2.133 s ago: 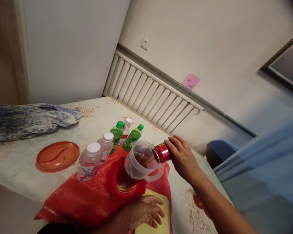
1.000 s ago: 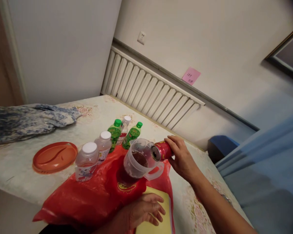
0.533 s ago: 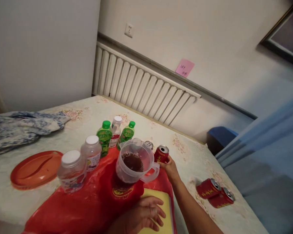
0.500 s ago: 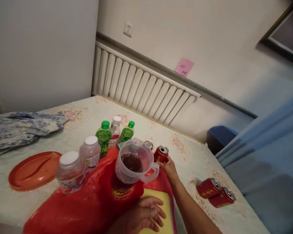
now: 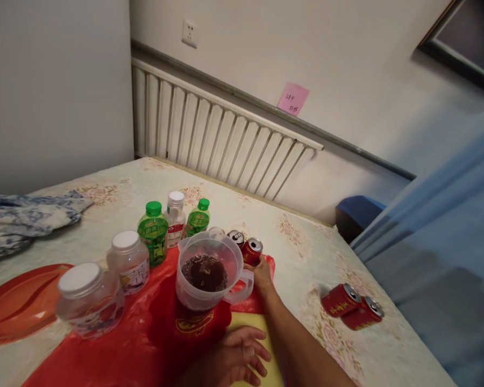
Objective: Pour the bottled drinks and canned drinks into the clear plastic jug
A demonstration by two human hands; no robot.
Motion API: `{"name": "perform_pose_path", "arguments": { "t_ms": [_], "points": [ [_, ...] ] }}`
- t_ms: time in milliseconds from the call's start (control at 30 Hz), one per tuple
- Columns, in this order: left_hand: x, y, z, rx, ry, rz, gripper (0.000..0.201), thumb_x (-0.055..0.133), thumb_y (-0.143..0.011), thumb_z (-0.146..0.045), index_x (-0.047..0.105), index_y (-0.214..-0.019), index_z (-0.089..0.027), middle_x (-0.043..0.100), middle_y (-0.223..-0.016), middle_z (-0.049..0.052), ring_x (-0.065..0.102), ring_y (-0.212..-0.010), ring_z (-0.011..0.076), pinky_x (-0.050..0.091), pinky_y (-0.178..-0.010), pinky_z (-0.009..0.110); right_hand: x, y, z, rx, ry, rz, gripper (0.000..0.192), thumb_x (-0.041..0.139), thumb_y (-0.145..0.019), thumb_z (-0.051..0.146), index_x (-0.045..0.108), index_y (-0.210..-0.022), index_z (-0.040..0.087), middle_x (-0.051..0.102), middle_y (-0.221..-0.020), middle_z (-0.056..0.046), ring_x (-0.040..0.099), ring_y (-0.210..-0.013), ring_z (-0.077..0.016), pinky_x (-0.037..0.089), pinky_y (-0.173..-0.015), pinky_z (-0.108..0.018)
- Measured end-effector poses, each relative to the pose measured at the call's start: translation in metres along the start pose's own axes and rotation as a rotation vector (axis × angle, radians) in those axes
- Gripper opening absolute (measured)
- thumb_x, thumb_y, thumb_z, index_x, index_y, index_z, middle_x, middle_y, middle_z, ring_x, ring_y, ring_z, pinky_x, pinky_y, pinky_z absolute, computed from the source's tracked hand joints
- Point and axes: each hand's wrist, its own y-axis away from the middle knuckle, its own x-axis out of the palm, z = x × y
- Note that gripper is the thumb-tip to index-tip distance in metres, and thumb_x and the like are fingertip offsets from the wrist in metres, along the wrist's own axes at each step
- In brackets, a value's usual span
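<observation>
Behind the handle of a clear plastic measuring jug (image 5: pixel 185 279), my right hand (image 5: pixel 261 273) is wrapped round an opened red drink can (image 5: pixel 252 250). This can stands right beside another can (image 5: pixel 236 238). Dark brown liquid (image 5: pixel 205 273) with some froth fills part of the jug, which rests on a red plastic bag (image 5: pixel 137 344). In the foreground my left hand (image 5: pixel 244 355) has its fingers spread and holds nothing. It hovers over or lies on a yellow flat thing (image 5: pixel 262 328); I cannot tell whether they touch.
Left of the jug stand two clear jars (image 5: pixel 91 301) with white lids, two green bottles (image 5: pixel 153 236) and a white-capped bottle (image 5: pixel 176 217). An orange lid (image 5: pixel 20 301) lies at the left, near bunched patterned cloth (image 5: pixel 28 220). Two red cans (image 5: pixel 341 301) lie at the right.
My right hand has moved left with the red can, bringing it up against the other can behind the jug. My left hand keeps its open pose. The view has shifted a little.
</observation>
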Motion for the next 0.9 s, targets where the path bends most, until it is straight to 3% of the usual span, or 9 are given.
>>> {"name": "perform_pose_path", "arguments": {
  "t_ms": [200,567,667,733,800,900],
  "points": [
    [0.001,-0.003,-0.001,-0.051,-0.006,-0.058,0.042,0.071,-0.078,-0.03,0.062,-0.117,-0.016,0.067,-0.108,0.014,0.064,-0.09,0.0227,0.045,-0.079,0.035,-0.01,0.001,0.012,-0.023,-0.014,0.019,0.058,0.077,-0.057,0.028,0.063,-0.111,0.015,0.073,-0.109,-0.011,0.067,-0.092,-0.0259,0.054,-0.084,-0.038],
    [0.005,-0.002,-0.006,-0.048,0.017,-0.034,0.043,0.074,-0.075,-0.032,0.064,-0.113,-0.016,0.069,-0.104,0.013,0.066,-0.087,0.0219,0.045,-0.079,0.035,-0.017,0.005,0.028,-0.062,0.12,-0.027,0.047,0.074,-0.06,0.031,0.064,-0.104,0.016,0.075,-0.094,-0.007,0.069,-0.082,-0.0259,0.056,-0.077,-0.038],
    [0.006,-0.001,-0.006,-0.035,0.015,-0.029,0.044,0.075,-0.074,-0.034,0.065,-0.113,-0.016,0.069,-0.104,0.013,0.066,-0.086,0.0214,0.045,-0.078,0.034,-0.033,0.011,0.045,-0.169,0.145,-0.061,0.054,0.074,-0.061,0.029,0.061,-0.113,0.016,0.071,-0.107,-0.01,0.068,-0.093,-0.0256,0.055,-0.086,-0.039],
    [0.006,-0.001,-0.006,-0.03,0.013,-0.022,0.044,0.075,-0.074,-0.034,0.065,-0.114,-0.016,0.069,-0.104,0.013,0.066,-0.086,0.0215,0.045,-0.077,0.034,-0.045,0.016,0.052,-0.322,0.215,-0.103,0.057,0.073,-0.065,0.027,0.059,-0.119,0.016,0.068,-0.114,-0.011,0.065,-0.102,-0.0258,0.053,-0.092,-0.041],
    [0.007,-0.001,-0.006,-0.039,0.005,-0.037,0.043,0.074,-0.076,-0.033,0.065,-0.114,-0.015,0.069,-0.104,0.013,0.066,-0.086,0.0214,0.045,-0.077,0.034,-0.055,0.022,0.054,-0.426,0.29,-0.096,0.054,0.072,-0.067,0.025,0.058,-0.118,0.016,0.067,-0.112,-0.011,0.065,-0.102,-0.0255,0.053,-0.092,-0.042],
    [0.008,-0.002,-0.007,-0.051,-0.003,-0.054,0.042,0.073,-0.076,-0.033,0.066,-0.113,-0.015,0.069,-0.103,0.013,0.066,-0.085,0.0213,0.045,-0.077,0.034,-0.065,0.028,0.054,-0.434,0.323,-0.069,0.051,0.072,-0.066,0.025,0.059,-0.115,0.016,0.068,-0.105,-0.01,0.066,-0.094,-0.0244,0.057,-0.085,-0.041]
  ]
}}
